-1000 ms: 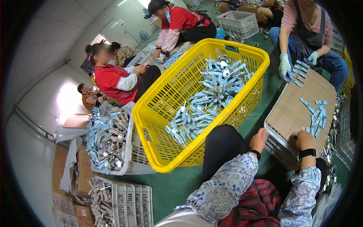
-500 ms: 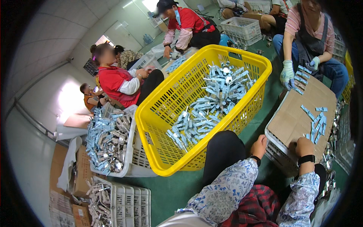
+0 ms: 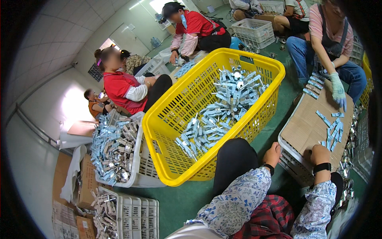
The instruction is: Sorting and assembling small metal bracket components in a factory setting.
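Observation:
My left hand [image 3: 273, 154] rests on the near left corner of a flat brown cardboard sheet [image 3: 308, 125] that lies on a white crate. My right hand [image 3: 319, 154], with a black watch on the wrist, rests on the sheet's near edge beside a small cluster of pale blue packets [image 3: 331, 129]. Neither hand visibly holds anything, and the fingers curl down on the cardboard. A big yellow basket [image 3: 167, 119] with several of the same blue packets [image 3: 223, 113] stands to my left, against my black-clad knee.
A person in blue gloves [image 3: 337, 88] works at the far side of the cardboard. Two people in red tops sit beyond the yellow basket. A white crate [image 3: 137, 159] heaped with packets stands at left, another white crate [image 3: 137, 217] below it, and cardboard boxes [image 3: 85, 187] nearby.
The view has tilted slightly, so everything sits a little lower in the picture. My hands stay on the cardboard's near edge.

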Motion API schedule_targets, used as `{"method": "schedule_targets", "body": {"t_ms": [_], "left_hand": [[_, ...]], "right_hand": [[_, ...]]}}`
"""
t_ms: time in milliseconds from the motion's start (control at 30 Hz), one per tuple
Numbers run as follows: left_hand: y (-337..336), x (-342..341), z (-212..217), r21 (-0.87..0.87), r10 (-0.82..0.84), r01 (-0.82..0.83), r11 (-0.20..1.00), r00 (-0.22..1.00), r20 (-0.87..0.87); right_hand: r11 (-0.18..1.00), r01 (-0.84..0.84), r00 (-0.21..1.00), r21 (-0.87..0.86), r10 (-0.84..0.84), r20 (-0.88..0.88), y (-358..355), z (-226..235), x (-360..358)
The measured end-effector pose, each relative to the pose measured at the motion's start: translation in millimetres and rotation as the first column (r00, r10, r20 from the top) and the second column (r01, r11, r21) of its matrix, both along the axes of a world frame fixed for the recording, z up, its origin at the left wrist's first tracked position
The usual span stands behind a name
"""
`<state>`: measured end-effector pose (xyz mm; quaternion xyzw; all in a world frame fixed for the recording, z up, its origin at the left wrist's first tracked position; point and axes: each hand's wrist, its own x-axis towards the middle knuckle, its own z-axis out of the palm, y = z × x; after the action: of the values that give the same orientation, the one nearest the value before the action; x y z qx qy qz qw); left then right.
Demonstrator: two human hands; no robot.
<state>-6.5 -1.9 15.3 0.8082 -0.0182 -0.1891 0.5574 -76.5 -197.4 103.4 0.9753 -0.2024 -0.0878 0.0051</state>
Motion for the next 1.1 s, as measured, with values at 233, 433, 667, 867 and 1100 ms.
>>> {"method": "schedule_targets", "body": {"t_ms": [233, 433, 667, 867, 1100], "left_hand": [[-0.6, -1.9, -3.2, -0.017, 0.015, -0.014, 1.000, 1.000, 0.026], [-0.3, -1.8, -1.7, 0.017, -0.003, 0.002, 1.000, 0.999, 0.044], [-0.7, 0.9, -11.8, -0.021, 0.018, -0.017, 1.000, 0.998, 0.052], [-0.8, 1.3, -10.9, -0.011, -0.008, 0.009, 1.000, 1.000, 0.027], [-1.6, -0.3, -9.5, -0.044, 0.008, -0.007, 0.999, 1.000, 0.028]], "right_hand": [[0.999, 0.030, 0.999, 0.012, -0.030, -0.030, 1.3, 4.6, 0.1], [0.999, 0.036, 0.999, 0.010, -0.035, -0.018, 0.3, 3.2, -0.4], [0.999, 0.034, 0.999, 0.011, -0.034, -0.005, 0.1, 1.0, 0.9], [0.999, 0.038, 0.999, 0.013, -0.038, -0.029, 1.9, 5.0, 1.1], [1.000, 0.020, 0.999, 0.013, -0.019, -0.025, -2.3, -0.7, 1.0]]}}
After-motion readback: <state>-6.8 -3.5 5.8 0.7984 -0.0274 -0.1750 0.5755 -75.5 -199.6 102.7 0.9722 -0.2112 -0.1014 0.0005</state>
